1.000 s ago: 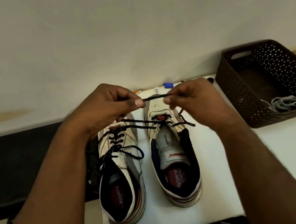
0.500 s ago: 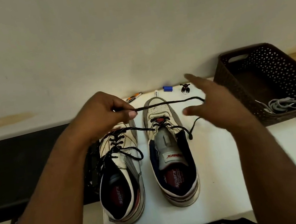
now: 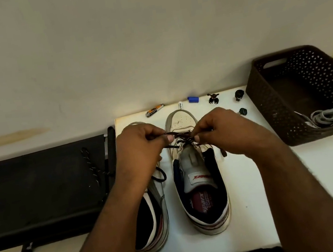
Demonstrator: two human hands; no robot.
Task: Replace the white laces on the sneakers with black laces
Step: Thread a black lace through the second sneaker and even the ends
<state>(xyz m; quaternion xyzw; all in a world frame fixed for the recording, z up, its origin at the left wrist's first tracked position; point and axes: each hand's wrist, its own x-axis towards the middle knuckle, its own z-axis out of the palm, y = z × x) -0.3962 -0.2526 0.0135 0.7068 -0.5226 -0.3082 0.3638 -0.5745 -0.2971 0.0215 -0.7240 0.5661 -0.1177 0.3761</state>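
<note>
Head view: the left hand (image 3: 141,149) and right hand (image 3: 225,132) each have curled fingers pinching the thin black lace (image 3: 181,139), held just above the lower eyelets of the right white leather sneaker (image 3: 198,177). That shoe stands beside the left white sneaker (image 3: 153,220) on the white tabletop (image 3: 248,200). Grey-white laces (image 3: 326,117) lie in the dark brown perforated plastic basket (image 3: 267,110).

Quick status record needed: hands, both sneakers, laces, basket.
left hand: pinches black lace
right hand: pinches same lace
right sneaker: lace only at lowest eyelets, tongue bare
left sneaker: black lace showing, front hidden by arm
basket: holds white laces
</note>
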